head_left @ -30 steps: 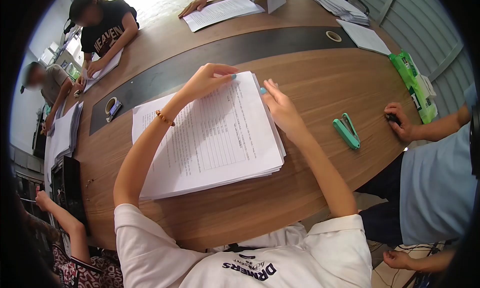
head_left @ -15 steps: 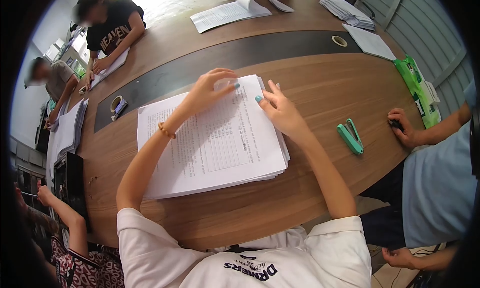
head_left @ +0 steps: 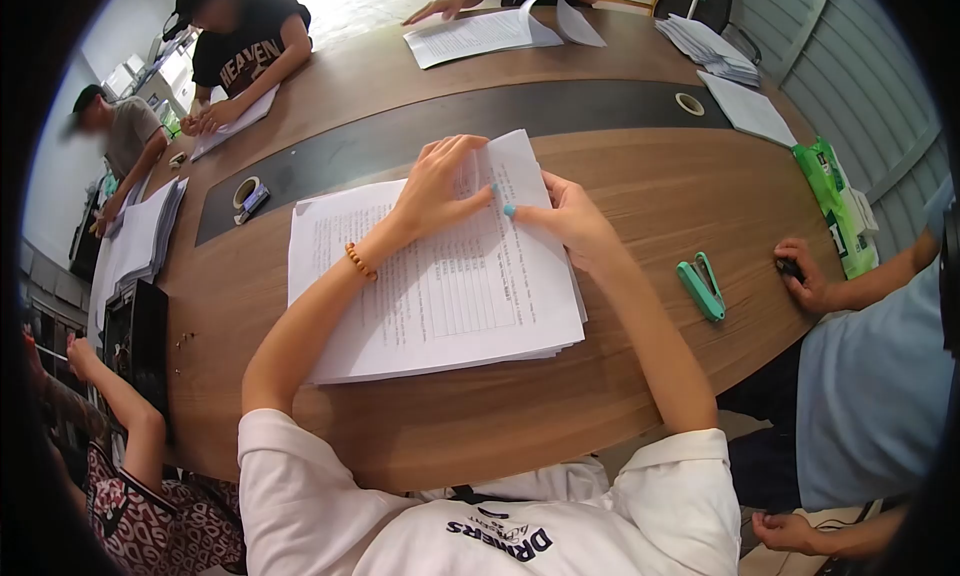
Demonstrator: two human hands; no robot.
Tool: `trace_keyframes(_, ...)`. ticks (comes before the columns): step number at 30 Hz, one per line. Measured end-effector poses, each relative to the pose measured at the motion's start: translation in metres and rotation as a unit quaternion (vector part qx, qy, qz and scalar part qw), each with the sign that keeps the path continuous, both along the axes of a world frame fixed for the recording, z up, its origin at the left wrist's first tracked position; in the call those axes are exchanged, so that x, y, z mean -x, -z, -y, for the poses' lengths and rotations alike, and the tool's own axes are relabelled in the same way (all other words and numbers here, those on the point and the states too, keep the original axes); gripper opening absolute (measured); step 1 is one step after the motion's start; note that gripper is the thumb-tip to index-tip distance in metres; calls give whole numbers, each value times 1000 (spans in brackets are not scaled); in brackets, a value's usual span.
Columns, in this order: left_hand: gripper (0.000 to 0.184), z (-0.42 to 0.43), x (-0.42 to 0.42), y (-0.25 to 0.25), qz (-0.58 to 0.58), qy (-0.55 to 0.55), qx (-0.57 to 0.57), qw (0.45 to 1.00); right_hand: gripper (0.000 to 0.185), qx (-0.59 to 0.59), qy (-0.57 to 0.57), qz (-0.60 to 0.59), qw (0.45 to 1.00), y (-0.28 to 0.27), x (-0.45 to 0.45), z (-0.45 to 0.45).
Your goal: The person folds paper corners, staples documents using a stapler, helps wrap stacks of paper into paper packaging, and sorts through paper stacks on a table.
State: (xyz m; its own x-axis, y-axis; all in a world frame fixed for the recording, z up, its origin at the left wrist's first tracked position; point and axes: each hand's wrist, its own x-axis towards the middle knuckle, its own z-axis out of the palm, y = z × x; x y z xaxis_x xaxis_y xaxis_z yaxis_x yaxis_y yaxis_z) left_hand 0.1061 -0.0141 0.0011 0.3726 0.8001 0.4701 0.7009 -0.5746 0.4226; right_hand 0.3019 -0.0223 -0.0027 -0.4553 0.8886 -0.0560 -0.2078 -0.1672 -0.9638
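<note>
A thick stack of printed sheets lies on the wooden table before me. My left hand rests on the upper part of the top page, its fingers bent and the thumb apart from them. At the upper right corner my right hand pinches the sheets, thumb on the printed face and fingers behind the edge. That corner is raised a little off the stack. A teal stapler lies on the table to the right of my right hand.
Tape rolls and a small blue box lie on the table. Paper piles stand left and back right. A green packet is at the right edge. Several people sit around; one at right holds a dark object.
My right hand has moved from beside the stack onto its corner and taken hold of the sheets, which now lift slightly. My left thumb has come nearer my right. The view has shifted.
</note>
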Motion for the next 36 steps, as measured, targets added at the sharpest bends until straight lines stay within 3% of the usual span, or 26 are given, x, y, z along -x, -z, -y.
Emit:
trace_keyframes(2,59,2,9,-4,0,-15,-51,999,43,-2,-35,-23,999,1,2,-1)
trace_keyframes(3,66,2,15,-6,-2,-28,-101,994,40,-74,-21,-10,997,-5,2,2)
trace_keyframes(6,84,17,95,-10,138,-152,-180,962,36,-200,27,-7,979,-33,-6,13)
trace_keyframes(8,77,44,157,-26,289,-162,-105,938,34,-244,59,-23,968,-58,-13,22)
trace_keyframes(9,77,60,157,-39,284,-168,-105,938,33,-244,74,-56,965,-72,-15,27)
trace_keyframes(11,63,92,155,-58,425,-116,-17,897,33,-239,82,-93,963,-85,-14,29)
trace_keyframes(12,63,94,162,-52,424,-122,-20,897,33,-292,105,-75,948,-89,-13,26)
trace_keyframes(14,51,98,166,-39,604,-25,70,794,34,-341,123,-53,930,-90,-11,21)
trace_keyframes(16,47,102,163,-42,571,-40,40,819,42,-402,123,-100,902,-86,-7,14)
trace_keyframes(20,41,107,158,-38,497,-82,4,864,51,-374,132,-123,910,-54,0,7)
trace_keyframes(23,40,109,142,-13,528,-147,-25,836,54,-369,111,-144,912,-32,3,2)
trace_keyframes(25,41,110,153,-2,523,-116,-21,844,51,-257,64,-132,955,-35,0,6)
trace_keyframes(28,42,114,152,2,540,-101,-21,835,40,-284,103,-33,953,-28,4,11)
trace_keyframes(32,43,121,138,-6,611,-93,-31,785,28,-252,122,-24,960,-43,17,22)
trace_keyframes(34,43,121,145,-2,588,-118,18,800,22,-330,107,20,938,-37,20,19)
trace_keyframes(36,43,117,153,8,562,-138,60,814,21,-297,102,40,949,-23,19,10)
